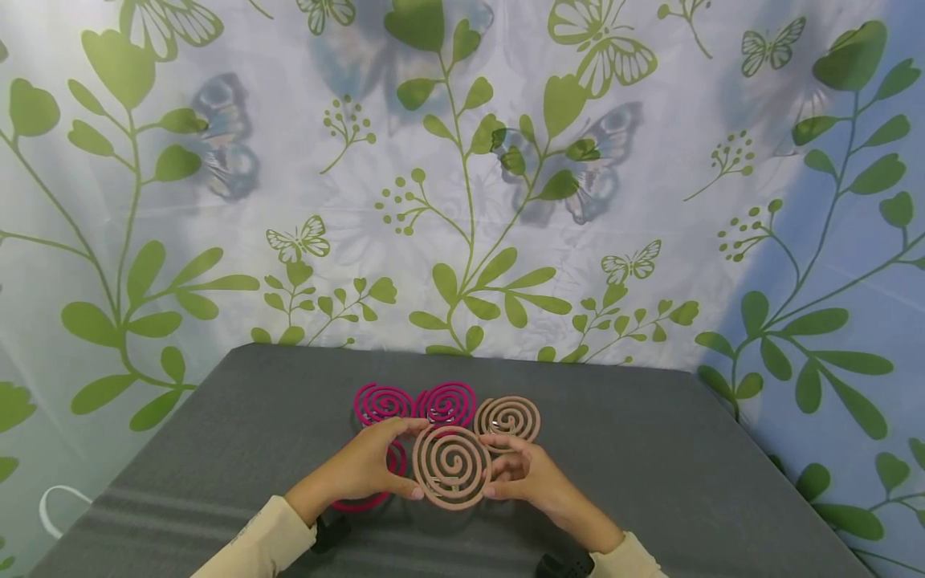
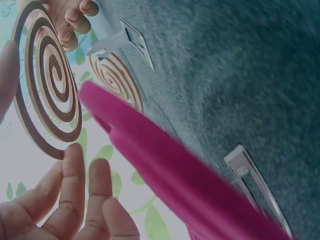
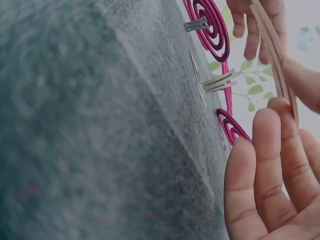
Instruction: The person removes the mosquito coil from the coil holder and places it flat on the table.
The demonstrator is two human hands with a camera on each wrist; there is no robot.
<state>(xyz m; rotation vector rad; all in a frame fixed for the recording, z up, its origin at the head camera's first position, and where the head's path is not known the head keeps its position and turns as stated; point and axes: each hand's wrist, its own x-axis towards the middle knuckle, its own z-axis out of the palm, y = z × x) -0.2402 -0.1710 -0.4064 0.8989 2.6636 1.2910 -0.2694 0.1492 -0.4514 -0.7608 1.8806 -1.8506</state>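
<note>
A tan mosquito coil (image 1: 455, 461) is held up between both hands, above the grey tabletop. My left hand (image 1: 364, 461) grips its left edge, thumb at the lower side and fingers at the top. On the opposite edge my right hand (image 1: 531, 475) pinches the rim with thumb and fingers; the right wrist view shows the coil (image 3: 275, 55) nearly edge-on. Below it stands a thin metal stand (image 3: 217, 84). Behind my left forearm lies a pink coil (image 1: 361, 506), partly hidden by the hand; it looms close in the left wrist view.
Two pink coils (image 1: 385, 404) and another tan coil (image 1: 526, 413) form a row behind the hands, with metal stands under them. The grey table (image 1: 650, 482) ends at a leaf-and-butterfly patterned curtain (image 1: 347, 241). A white loop (image 1: 45, 514) hangs at the left edge.
</note>
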